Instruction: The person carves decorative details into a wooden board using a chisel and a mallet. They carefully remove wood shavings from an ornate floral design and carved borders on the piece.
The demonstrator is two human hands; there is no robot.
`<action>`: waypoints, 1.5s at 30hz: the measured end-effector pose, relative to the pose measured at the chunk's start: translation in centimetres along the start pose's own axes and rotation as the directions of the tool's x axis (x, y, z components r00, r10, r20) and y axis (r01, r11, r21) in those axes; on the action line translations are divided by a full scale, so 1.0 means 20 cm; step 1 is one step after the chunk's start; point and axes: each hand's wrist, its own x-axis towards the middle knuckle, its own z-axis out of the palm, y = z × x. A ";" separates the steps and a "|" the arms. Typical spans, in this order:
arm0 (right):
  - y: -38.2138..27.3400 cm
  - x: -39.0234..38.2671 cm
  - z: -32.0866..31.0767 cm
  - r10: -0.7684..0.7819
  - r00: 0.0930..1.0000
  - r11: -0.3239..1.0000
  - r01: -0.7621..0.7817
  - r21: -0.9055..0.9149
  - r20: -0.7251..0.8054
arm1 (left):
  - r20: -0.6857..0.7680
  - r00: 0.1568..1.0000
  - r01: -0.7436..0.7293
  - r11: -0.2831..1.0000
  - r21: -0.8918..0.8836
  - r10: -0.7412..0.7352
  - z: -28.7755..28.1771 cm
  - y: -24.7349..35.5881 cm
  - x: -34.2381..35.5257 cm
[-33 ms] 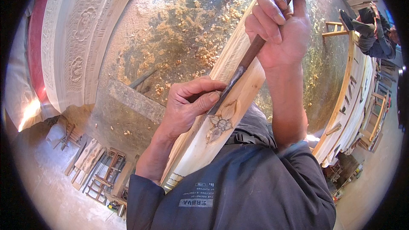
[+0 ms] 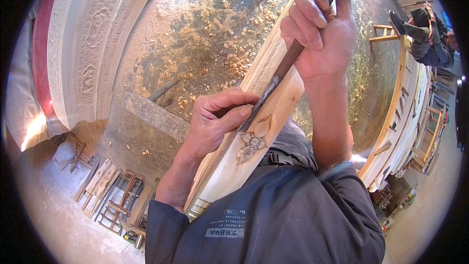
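A long pale wooden beam (image 2: 222, 172) runs slantwise from the lower left to the top, close against my body. Carved into it is a flower (image 2: 253, 143) with a round, cross-marked centre and pointed petals. My right hand (image 2: 320, 29) is wrapped round the dark wooden handle of a chisel (image 2: 289, 58), high on the beam. Lower down, the thumb and fingers of my left hand (image 2: 217, 117) pinch the chisel's metal blade. The blade's tip meets the wood beside the flower's upper left petal.
Wood shavings (image 2: 237, 61) litter the floor beyond the beam. A flat board (image 2: 154, 117) lies left of my left hand. At the far left stands a large carved panel (image 2: 90, 44). On the right are a bench with several tools (image 2: 398, 107) and another person (image 2: 432, 39).
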 end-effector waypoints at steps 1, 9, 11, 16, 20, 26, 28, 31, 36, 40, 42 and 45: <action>0.01 0.00 0.01 -0.003 1.000 1.000 0.003 -0.003 -0.006 | 0.004 1.000 0.004 1.000 -0.002 -0.004 0.00 0.00 0.00; 0.03 0.02 0.01 0.002 1.000 1.000 -0.003 -0.028 -0.031 | -0.039 0.999 0.017 1.000 0.000 -0.017 0.00 -0.01 0.00; 0.04 0.02 0.00 -0.004 0.998 0.999 0.001 -0.053 -0.058 | -0.037 0.999 0.022 1.000 -0.012 -0.023 0.00 -0.01 0.00; 0.07 0.03 0.00 -0.012 0.981 0.999 0.004 -0.038 -0.196 | -0.030 0.998 0.053 0.998 -0.042 -0.054 -0.01 -0.01 -0.01; 0.08 0.03 0.00 -0.043 0.989 0.993 0.027 -0.114 -0.143 | -0.028 0.998 0.050 0.998 -0.049 -0.052 -0.01 -0.02 0.00; 0.08 0.03 -0.01 -0.054 0.975 0.990 0.025 -0.136 -0.218 | -0.056 0.995 0.087 0.996 -0.007 -0.087 -0.01 -0.02 0.00; 0.08 0.03 -0.01 -0.059 0.975 0.990 0.030 -0.135 -0.214 | -0.065 0.994 0.094 0.995 0.008 -0.094 -0.01 -0.02 -0.01; 0.08 0.03 0.00 -0.067 0.968 0.990 0.033 -0.140 -0.243 | -0.066 0.990 0.130 0.991 0.025 -0.128 -0.03 -0.02 -0.01; 0.08 0.04 -0.02 -0.075 0.962 0.988 0.036 -0.151 -0.262 | -0.057 0.990 0.132 0.991 0.001 -0.132 -0.03 -0.01 -0.01; 0.09 0.04 -0.01 -0.085 0.955 0.990 0.051 -0.128 -0.282 | -0.082 0.988 0.123 0.990 -0.072 -0.129 -0.01 0.00 -0.01; 0.10 0.04 0.02 -0.100 0.937 0.993 0.071 -0.098 -0.334 | -0.105 0.983 0.128 0.968 -0.214 -0.153 0.01 0.03 -0.01; 0.08 0.05 0.07 -0.125 0.912 0.992 0.110 -0.061 -0.392 | -0.117 0.970 0.198 0.971 -0.133 -0.214 -0.05 0.04 -0.05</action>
